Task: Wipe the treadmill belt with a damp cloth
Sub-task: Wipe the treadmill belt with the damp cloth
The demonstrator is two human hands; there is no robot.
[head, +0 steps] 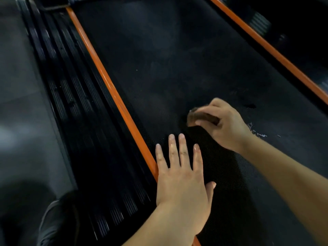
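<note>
Flat on treadmill belt [159,59] beside orange rail [106,80]: left hand [181,174], fingers straight, pressing; just ahead, mid-belt: right hand [221,123] curled round small brownish cloth [193,116], blurred; likely soft, limp, light, clingy when damp; best held bunched under fingertips.

The treadmill belt [177,59] is black and matt, with a rubbery surface covered in a fine dimpled grain. Toward the belt's right edge, water droplets [252,128] glisten on that grain. The left orange strip [106,80] bordering the belt looks smooth and semi-glossy, whether painted metal or plastic I cannot tell; the right orange strip [266,45] matches it. Left of the belt, the black side rail [71,96] is ribbed lengthwise with a dull sheen. Beyond it the floor [16,86] is smooth, grey and matt. On the belt, the cloth [197,116] looks brownish and soft, though blurred. The left hand [182,178] has fingers that shine wet.
</note>
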